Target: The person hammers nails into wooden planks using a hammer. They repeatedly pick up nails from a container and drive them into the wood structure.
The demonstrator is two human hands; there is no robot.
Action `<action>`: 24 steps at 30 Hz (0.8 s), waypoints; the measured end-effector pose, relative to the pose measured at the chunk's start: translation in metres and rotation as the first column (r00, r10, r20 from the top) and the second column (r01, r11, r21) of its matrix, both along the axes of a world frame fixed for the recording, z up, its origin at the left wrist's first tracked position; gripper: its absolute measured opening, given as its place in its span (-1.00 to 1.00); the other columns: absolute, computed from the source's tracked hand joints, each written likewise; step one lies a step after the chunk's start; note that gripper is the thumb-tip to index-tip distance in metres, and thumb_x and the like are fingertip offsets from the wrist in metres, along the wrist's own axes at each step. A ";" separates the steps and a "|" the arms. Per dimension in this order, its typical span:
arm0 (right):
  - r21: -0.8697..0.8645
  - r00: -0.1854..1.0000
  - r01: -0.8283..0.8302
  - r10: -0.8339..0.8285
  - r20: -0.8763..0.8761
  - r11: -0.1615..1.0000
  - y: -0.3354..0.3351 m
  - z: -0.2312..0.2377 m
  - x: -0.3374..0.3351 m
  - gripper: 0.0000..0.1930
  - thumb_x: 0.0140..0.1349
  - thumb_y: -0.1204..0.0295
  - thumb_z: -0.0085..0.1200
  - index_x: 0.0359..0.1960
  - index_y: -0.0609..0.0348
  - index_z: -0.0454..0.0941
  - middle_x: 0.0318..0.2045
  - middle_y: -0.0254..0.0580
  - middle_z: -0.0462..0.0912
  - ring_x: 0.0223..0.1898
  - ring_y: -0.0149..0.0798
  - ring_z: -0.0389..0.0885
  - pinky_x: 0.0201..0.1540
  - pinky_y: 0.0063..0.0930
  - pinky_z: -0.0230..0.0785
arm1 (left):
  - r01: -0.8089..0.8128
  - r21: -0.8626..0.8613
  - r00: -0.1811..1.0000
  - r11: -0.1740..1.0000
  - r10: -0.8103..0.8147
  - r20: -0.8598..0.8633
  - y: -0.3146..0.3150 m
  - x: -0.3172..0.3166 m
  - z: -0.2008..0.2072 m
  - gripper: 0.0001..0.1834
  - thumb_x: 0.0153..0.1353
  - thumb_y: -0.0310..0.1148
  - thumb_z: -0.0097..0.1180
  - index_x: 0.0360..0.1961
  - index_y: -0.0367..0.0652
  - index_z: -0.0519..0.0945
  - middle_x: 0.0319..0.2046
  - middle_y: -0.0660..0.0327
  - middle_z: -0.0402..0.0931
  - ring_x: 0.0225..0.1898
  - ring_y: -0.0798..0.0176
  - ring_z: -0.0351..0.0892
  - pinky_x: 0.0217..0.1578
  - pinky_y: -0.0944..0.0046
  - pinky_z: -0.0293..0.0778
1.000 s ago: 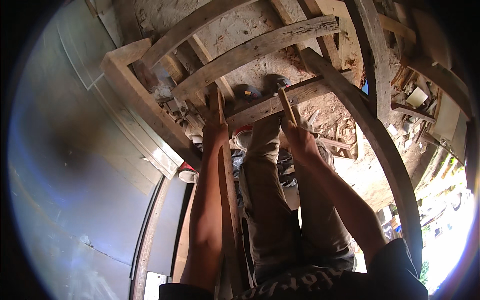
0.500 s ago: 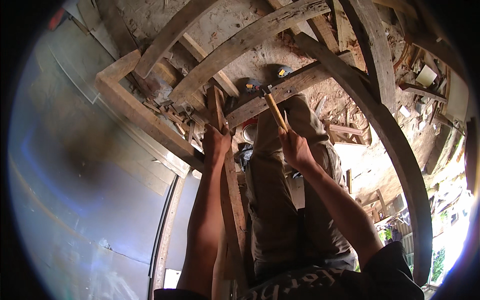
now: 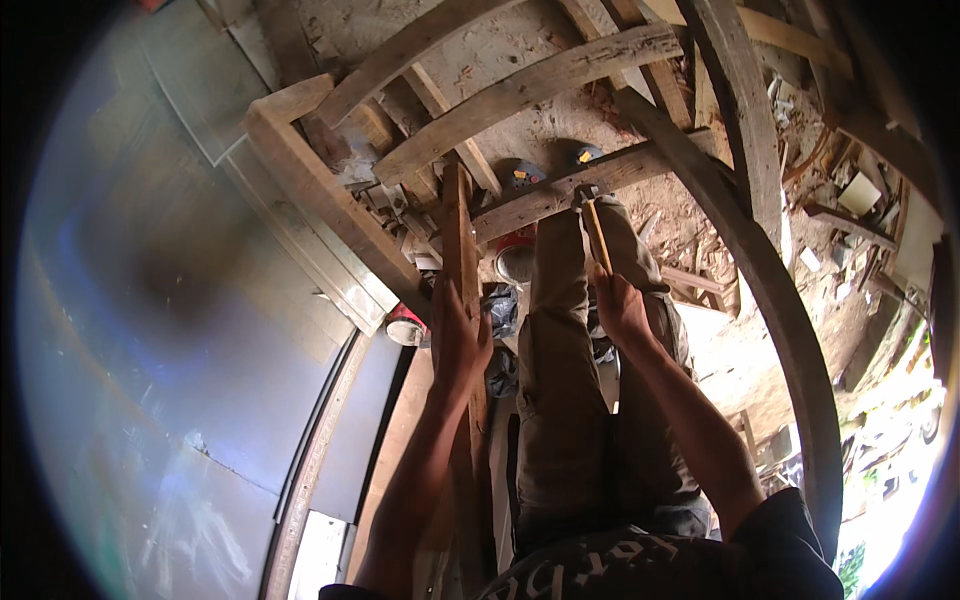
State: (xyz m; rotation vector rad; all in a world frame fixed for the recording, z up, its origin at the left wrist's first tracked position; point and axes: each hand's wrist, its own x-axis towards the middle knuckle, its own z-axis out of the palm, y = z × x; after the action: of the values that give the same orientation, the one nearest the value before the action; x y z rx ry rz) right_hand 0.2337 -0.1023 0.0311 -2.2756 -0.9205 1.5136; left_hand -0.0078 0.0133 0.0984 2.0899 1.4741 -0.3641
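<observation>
My right hand (image 3: 622,312) is closed around the wooden handle of a hammer (image 3: 598,238). The hammer's dark head is beside a horizontal wooden rail (image 3: 540,204), above my knee; whether they touch I cannot tell. My left hand (image 3: 462,338) is wrapped around a long upright wooden beam (image 3: 459,232), which runs from the rail's left end down between my left arm and my legs. The far side of that grip is hidden. Both timbers belong to a rough wooden frame with curved pieces (image 3: 530,95).
A long curved timber (image 3: 780,290) arcs down my right side. An angled timber (image 3: 335,205) stands on the left, by a large grey sheet (image 3: 160,330). Wood scraps and chips litter the ground (image 3: 830,250). A red container (image 3: 515,258) and black plastic (image 3: 500,310) lie near the beam.
My left hand has slid down the beam, nearer to me. The hammer has shifted right along the rail, with its handle now more upright. The whole view has also shifted a little.
</observation>
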 end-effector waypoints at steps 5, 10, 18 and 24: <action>-0.130 0.998 -0.030 0.023 -0.050 0.991 -0.001 0.001 0.009 -0.71 0.46 0.24 -0.19 -0.08 0.19 0.47 -0.35 0.07 0.59 -0.36 0.18 0.60 -0.34 -0.01 0.46 | -0.485 -0.306 0.870 0.819 0.416 -0.265 -0.019 -0.017 0.036 -0.22 0.07 -0.18 0.32 0.17 -0.45 0.25 0.20 -0.34 0.23 0.21 -0.30 0.29 0.16 -0.09 0.31; 0.005 0.990 -0.139 0.139 -0.038 0.990 0.013 0.024 0.017 -0.70 0.44 0.31 -0.17 0.08 0.17 0.40 -0.34 0.06 0.57 -0.39 0.14 0.61 -0.34 -0.01 0.48 | -0.547 -0.321 0.835 0.773 0.476 -0.277 -0.021 -0.018 0.028 -0.35 0.14 0.04 0.21 -0.09 -0.45 0.53 -0.17 -0.38 0.54 -0.09 -0.32 0.57 -0.18 -0.08 0.51; -0.024 0.938 -0.239 0.237 0.253 0.971 0.053 0.063 0.028 -0.72 0.30 0.23 0.01 -0.23 0.24 0.50 -0.26 0.17 0.62 -0.24 0.22 0.62 -0.23 0.08 0.49 | -0.489 -0.274 0.865 0.828 0.420 -0.276 -0.034 -0.045 -0.010 -0.38 0.07 0.09 0.18 -0.25 -0.40 0.63 -0.26 -0.29 0.60 -0.09 -0.30 0.59 -0.08 -0.09 0.53; 0.039 0.457 -0.763 0.496 0.738 0.645 0.087 0.126 0.115 -0.68 0.18 0.43 0.10 -0.01 0.14 0.44 -0.21 0.04 0.60 -0.09 0.06 0.55 -0.08 0.01 0.44 | -0.527 -0.242 0.837 0.815 0.449 -0.312 -0.024 -0.017 0.032 -0.02 0.11 0.21 0.15 0.23 -0.51 0.26 0.12 -0.36 0.39 0.15 -0.27 0.44 0.12 -0.05 0.42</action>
State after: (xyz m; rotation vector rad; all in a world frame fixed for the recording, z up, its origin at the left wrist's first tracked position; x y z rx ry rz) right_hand 0.3491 -0.0152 0.1569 -2.2666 -2.2920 0.4645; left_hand -0.0244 -0.0104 0.1301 1.3760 1.8887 -0.6185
